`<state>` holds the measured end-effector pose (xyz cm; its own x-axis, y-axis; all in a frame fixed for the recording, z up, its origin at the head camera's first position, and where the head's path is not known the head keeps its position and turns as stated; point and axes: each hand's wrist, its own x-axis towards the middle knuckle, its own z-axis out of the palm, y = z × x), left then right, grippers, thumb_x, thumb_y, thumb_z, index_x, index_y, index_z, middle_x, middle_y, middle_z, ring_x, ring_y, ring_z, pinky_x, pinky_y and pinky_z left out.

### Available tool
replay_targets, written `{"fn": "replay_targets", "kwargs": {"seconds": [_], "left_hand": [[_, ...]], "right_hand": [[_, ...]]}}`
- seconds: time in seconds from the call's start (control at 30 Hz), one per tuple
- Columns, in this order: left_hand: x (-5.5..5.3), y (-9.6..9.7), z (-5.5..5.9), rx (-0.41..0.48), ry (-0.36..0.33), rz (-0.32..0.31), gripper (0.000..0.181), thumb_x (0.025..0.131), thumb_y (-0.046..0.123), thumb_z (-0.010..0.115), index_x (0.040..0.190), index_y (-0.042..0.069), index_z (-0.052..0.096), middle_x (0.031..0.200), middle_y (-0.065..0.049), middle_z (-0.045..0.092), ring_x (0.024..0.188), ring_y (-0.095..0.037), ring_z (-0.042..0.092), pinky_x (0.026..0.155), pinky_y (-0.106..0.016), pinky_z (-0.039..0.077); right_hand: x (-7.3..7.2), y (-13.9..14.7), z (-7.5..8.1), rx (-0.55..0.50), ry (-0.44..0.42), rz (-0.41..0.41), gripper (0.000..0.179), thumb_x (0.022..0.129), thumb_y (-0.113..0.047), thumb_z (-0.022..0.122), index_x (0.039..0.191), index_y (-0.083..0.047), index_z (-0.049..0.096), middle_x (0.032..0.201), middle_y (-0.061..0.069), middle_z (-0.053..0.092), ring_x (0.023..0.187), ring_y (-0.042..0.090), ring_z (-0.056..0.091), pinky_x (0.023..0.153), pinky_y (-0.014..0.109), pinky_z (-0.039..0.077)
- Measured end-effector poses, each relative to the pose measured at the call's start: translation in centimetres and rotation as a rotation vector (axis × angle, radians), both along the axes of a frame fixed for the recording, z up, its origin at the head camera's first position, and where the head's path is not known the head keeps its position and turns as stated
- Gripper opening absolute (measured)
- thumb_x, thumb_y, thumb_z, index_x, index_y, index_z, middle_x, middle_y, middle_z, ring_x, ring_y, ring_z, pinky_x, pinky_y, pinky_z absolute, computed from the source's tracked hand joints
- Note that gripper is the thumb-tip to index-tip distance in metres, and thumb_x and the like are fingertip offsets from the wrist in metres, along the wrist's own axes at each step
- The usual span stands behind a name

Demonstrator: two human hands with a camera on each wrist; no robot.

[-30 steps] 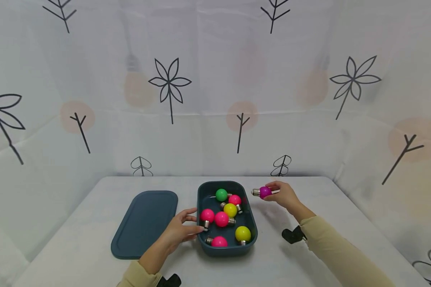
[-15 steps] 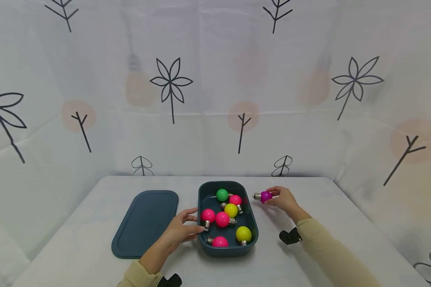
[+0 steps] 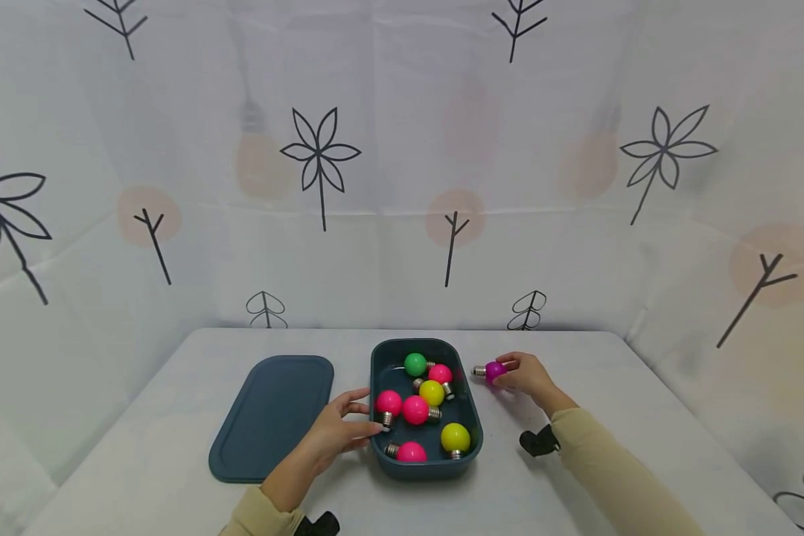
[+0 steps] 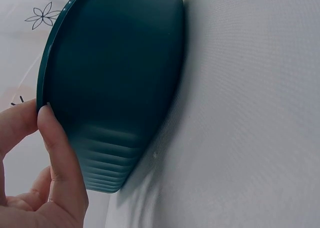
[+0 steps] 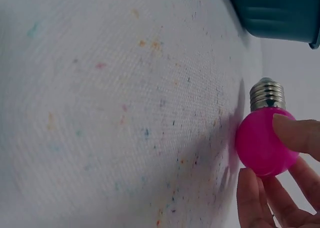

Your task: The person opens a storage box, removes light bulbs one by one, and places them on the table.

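On the left of the white table, a flat dark blue lid is laid. To its right, the rim of a dark blue rectangular container is pinched at its left side between the thumb and fingers of the left hand. Seven light bulbs are held inside: a pink bulb by the left wall, a second pink bulb partly hidden by the near wall, a green bulb at the far end, a third pink bulb in the middle, a yellow bulb just beyond it, a fourth pink bulb and, near right, another yellow bulb. Right of the container and apart from it, a magenta bulb is grasped by the globe in the right hand, its metal screw base pointed left. Whether the table is touched by this bulb cannot be told.
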<state>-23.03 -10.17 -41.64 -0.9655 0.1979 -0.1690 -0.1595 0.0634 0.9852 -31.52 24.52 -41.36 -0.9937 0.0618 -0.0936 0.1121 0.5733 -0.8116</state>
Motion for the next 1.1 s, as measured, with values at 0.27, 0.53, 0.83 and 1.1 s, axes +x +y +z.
{"fn": "replay_targets", "kwargs": {"seconds": [0.27, 0.53, 0.83, 1.1], "left_hand": [[0.1, 0.0, 0.0, 0.001, -0.005, 0.01, 0.073, 0.075, 0.005, 0.077, 0.139, 0.006, 0.041, 0.111, -0.013, 0.047, 0.069, -0.015, 0.058, 0.066, -0.03, 0.054], [0.1, 0.1, 0.1, -0.001, -0.008, 0.012, 0.074, 0.075, 0.005, 0.077, 0.139, 0.006, 0.04, 0.111, -0.013, 0.047, 0.07, -0.015, 0.058, 0.067, -0.03, 0.054], [0.1, 0.0, 0.0, 0.001, -0.009, 0.01, 0.074, 0.075, 0.004, 0.077, 0.139, 0.006, 0.04, 0.112, -0.013, 0.047, 0.071, -0.015, 0.058, 0.067, -0.03, 0.054], [0.2, 0.1, 0.0, -0.005, -0.009, 0.01, 0.074, 0.075, 0.005, 0.077, 0.139, 0.006, 0.04, 0.112, -0.013, 0.047, 0.07, -0.015, 0.059, 0.067, -0.029, 0.054]], "right_hand": [[-0.2, 0.0, 0.2, 0.057, -0.004, 0.035, 0.048, 0.079, -0.004, 0.069, 0.122, 0.006, 0.05, 0.114, 0.028, 0.053, 0.095, 0.033, 0.056, 0.08, 0.039, 0.051], [0.0, 0.2, 1.0, 0.107, 0.012, 0.061, 0.049, 0.079, -0.005, 0.07, 0.123, 0.006, 0.051, 0.112, 0.027, 0.054, 0.094, 0.033, 0.056, 0.082, 0.044, 0.049], [0.8, -0.1, 2.4, 0.108, 0.056, 0.099, 0.048, 0.079, -0.004, 0.069, 0.121, 0.008, 0.052, 0.11, 0.027, 0.055, 0.095, 0.035, 0.055, 0.08, 0.043, 0.05], [1.4, -0.6, 3.5, 0.11, 0.1, 0.13, 0.046, 0.078, -0.006, 0.071, 0.119, 0.006, 0.055, 0.107, 0.024, 0.058, 0.097, 0.037, 0.053, 0.08, 0.044, 0.049]]}}
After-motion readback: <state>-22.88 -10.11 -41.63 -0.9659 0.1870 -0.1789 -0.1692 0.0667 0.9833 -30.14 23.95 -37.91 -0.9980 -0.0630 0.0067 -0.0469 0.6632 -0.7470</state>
